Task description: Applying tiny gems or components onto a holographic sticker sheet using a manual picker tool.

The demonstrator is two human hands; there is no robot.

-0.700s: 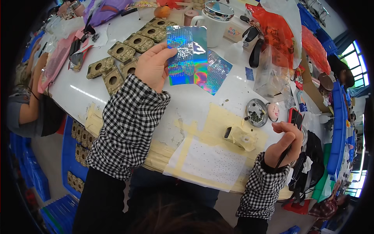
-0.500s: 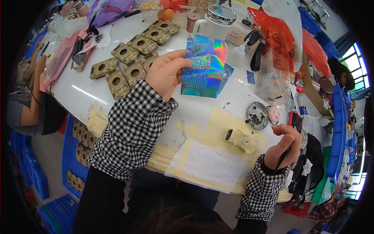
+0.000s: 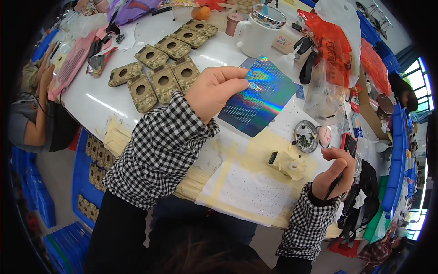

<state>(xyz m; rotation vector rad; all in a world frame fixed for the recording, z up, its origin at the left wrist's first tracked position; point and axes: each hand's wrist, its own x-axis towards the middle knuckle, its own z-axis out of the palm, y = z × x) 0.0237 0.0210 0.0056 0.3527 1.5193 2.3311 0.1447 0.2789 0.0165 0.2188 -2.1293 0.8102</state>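
Brushing the camouflage cases (image 3: 164, 93) could be the first mishap, since the checked left cuff (image 3: 194, 116) sits close to them. The left hand (image 3: 214, 93) pinches the shiny sheet (image 3: 267, 102) between thumb and forefinger at its upper-left edge, the rest of it spread over the middle of the table (image 3: 105, 102) — a weak pinch could let it bend or slip. Whether its lower corner touches the top, I cannot tell. Nearer the body, the dotted paper (image 3: 246, 192) might be scuffed by a dragging sleeve, if its dots are loose. Further right, the dish (image 3: 295, 137) of dark bits (image 3: 305, 140) lies near the right hand (image 3: 335, 176), and a knock could spill them; that hand's fingers curl round a thin dark tool (image 3: 332, 185), with a red-and-black piece (image 3: 349, 142) by their tips, perhaps part of it. The white table carries a pink basket (image 3: 73, 68), a purple bag (image 3: 130, 10), a lidded mug (image 3: 258, 41), a yellowish lump (image 3: 292, 166) and a red bag (image 3: 335, 59). Around it, a co-worker's arm (image 3: 39, 125) shows far left, near a blue crate (image 3: 80, 182) holding more cases — blue bins (image 3: 397, 150) and bright windows (image 3: 417, 84) line the right.
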